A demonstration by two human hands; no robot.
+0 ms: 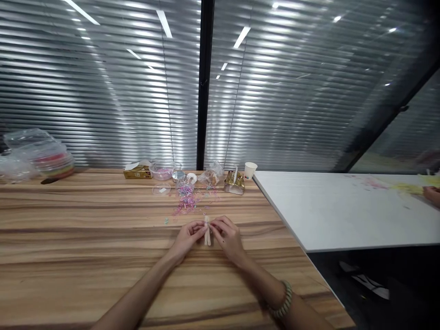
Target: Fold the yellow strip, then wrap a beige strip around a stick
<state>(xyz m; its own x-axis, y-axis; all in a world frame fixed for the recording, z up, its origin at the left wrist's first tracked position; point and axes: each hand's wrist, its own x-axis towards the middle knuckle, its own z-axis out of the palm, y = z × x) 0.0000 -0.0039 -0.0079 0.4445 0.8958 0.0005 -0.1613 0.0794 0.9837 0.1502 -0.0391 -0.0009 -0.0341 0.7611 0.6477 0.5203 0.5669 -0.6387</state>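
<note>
There are one left hand, one right hand, one wristband, two pale sticks and one co-worker's hand. One white surface and one wooden surface show; the latter carries two gold packages, one white cup, and small pink and purple pieces too many to count.

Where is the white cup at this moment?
In the head view, the cup stands at the far right corner of the wooden table, just right of a gold pack.

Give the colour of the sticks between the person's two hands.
The sticks are pale cream or beige; the head view, the only one, shows them.
</note>
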